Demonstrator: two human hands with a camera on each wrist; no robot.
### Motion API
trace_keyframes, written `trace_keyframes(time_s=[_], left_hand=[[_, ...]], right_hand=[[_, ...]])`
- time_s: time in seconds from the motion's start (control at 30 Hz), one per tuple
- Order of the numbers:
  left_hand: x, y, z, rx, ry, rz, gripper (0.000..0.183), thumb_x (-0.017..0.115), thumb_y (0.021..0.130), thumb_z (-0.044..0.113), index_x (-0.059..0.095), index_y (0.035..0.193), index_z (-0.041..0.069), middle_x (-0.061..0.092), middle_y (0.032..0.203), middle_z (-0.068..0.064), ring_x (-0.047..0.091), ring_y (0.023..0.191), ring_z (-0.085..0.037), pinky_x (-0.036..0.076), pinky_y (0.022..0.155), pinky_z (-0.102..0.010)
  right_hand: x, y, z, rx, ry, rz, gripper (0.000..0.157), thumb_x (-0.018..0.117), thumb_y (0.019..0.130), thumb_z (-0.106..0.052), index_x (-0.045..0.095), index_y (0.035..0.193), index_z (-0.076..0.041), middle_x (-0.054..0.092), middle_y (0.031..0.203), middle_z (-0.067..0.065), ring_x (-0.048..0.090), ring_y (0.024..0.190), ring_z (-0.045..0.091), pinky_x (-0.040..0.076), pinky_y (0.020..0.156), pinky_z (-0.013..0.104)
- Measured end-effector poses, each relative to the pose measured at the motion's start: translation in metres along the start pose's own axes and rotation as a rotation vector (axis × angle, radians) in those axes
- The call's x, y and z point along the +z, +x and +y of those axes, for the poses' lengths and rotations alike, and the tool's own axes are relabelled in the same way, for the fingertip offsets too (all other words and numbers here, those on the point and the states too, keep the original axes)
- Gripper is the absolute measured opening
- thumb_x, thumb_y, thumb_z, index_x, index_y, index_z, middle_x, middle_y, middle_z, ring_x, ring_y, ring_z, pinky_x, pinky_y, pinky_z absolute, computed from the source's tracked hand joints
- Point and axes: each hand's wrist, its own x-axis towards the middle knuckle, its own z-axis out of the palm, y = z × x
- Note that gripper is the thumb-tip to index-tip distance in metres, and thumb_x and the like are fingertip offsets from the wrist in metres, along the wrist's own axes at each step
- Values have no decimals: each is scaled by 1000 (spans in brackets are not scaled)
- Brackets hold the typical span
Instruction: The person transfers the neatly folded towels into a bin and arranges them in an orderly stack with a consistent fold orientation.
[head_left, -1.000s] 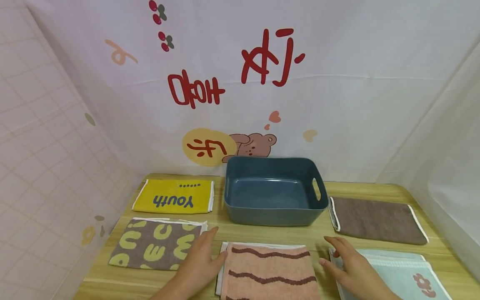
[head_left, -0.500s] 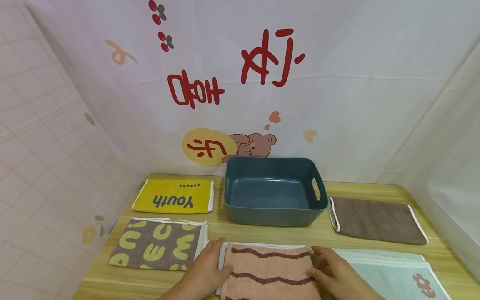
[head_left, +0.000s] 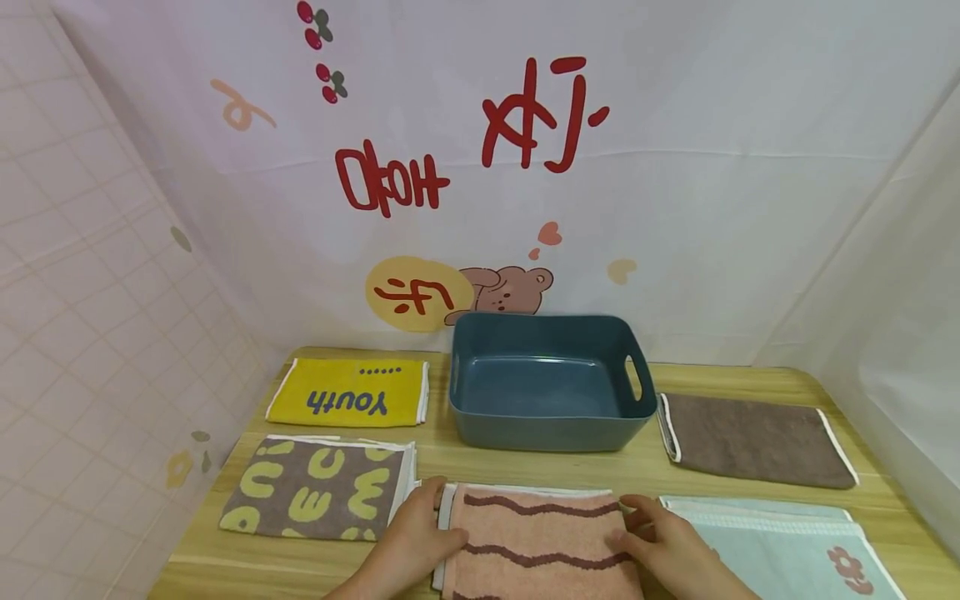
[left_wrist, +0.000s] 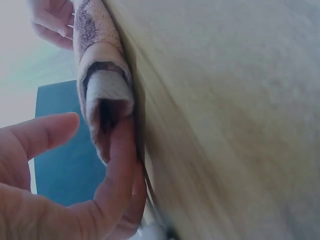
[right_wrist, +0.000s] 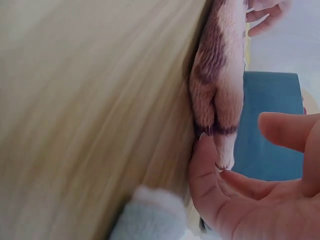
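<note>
A folded pink towel with wavy dark-red stripes lies at the front middle of the table in the head view. At its left end is my left hand; in the left wrist view a fingertip reaches the lower folded layers, while the thumb stands apart from the cloth. My right hand is at the opposite end. There, in the right wrist view, the index finger touches the folded edge near the tabletop, and the thumb is spread away from it.
A dark teal basket with handle holes stands behind the pink towel. To the left lie a yellow towel and a grey lettered towel. On the right are a brown towel and a pale-blue towel.
My right hand has moved left from over the pale-blue towel to the pink towel's right end. My left hand has shifted slightly right and down to its left end.
</note>
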Motion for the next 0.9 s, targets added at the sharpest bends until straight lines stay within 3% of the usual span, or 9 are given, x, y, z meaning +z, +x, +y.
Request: trace_keyframes(time_s=[0.17, 0.27, 0.4, 0.47, 0.57, 0.63, 0.7, 0.8, 0.9], left_hand=[[1, 0, 1, 24, -79, -5, 54, 70, 73, 2, 44, 119, -9, 60, 95, -11, 60, 78, -20, 50, 64, -32], [2, 0, 2, -20, -125, -7, 65, 70, 73, 0, 37, 127, -13, 59, 104, -18, 61, 82, -23, 51, 66, -34], [2, 1, 1, -102, -307, -51, 81, 68, 76, -2, 18, 138, -17, 53, 118, -26, 62, 90, -26, 52, 72, -36], [2, 1, 0, -127, -413, -79, 76, 65, 78, -5, 18, 136, -18, 55, 116, -25, 63, 89, -27, 53, 73, -37], [1, 1, 0, -153, -468, -98, 66, 64, 79, -6, 27, 131, -19, 61, 105, -19, 64, 88, -26, 54, 72, -37], [0, 1, 0, -174, -486, -111, 60, 64, 79, -6, 32, 129, -19, 62, 100, -17, 65, 87, -27, 55, 72, -38], [-2, 1, 1, -197, -501, -129, 57, 63, 81, -6, 35, 128, -19, 63, 99, -16, 65, 87, -28, 55, 71, -39], [-4, 1, 1, -216, -534, -157, 52, 62, 82, -3, 41, 127, -17, 65, 101, -16, 66, 88, -30, 55, 73, -41], [-5, 1, 1, -214, -553, -174, 45, 62, 82, 0, 49, 123, -13, 66, 101, -15, 67, 88, -31, 55, 74, -40]], right_hand=[[1, 1, 2, -90, 152, -124, 72, 70, 83, -37, 44, 131, 9, 64, 101, 9, 62, 90, 24, 52, 74, 45], [3, 1, 4, -135, 243, -198, 73, 70, 86, -29, 37, 133, 17, 64, 106, 14, 62, 93, 27, 53, 74, 42], [6, 0, 3, -118, 268, -177, 75, 72, 84, -30, 39, 132, 16, 65, 101, 9, 62, 90, 23, 53, 72, 38], [7, 0, 1, -92, 289, -167, 76, 73, 83, -30, 38, 132, 17, 65, 99, 9, 62, 89, 22, 54, 72, 37], [8, -1, -2, -35, 325, -153, 79, 74, 82, -31, 38, 132, 18, 66, 100, 10, 63, 89, 24, 54, 75, 41], [8, -2, -5, 19, 333, -136, 78, 75, 79, -33, 43, 130, 15, 67, 100, 9, 64, 89, 23, 44, 90, 50], [7, -2, -5, 33, 328, -139, 74, 75, 79, -36, 47, 128, 13, 68, 100, 9, 65, 89, 23, 43, 91, 54], [6, -3, -3, 14, 370, -186, 68, 73, 81, -36, 52, 126, 11, 68, 100, 9, 66, 88, 23, 45, 91, 50], [6, -4, 0, -21, 424, -244, 63, 70, 84, -34, 53, 125, 11, 69, 100, 10, 66, 89, 23, 54, 76, 40]])
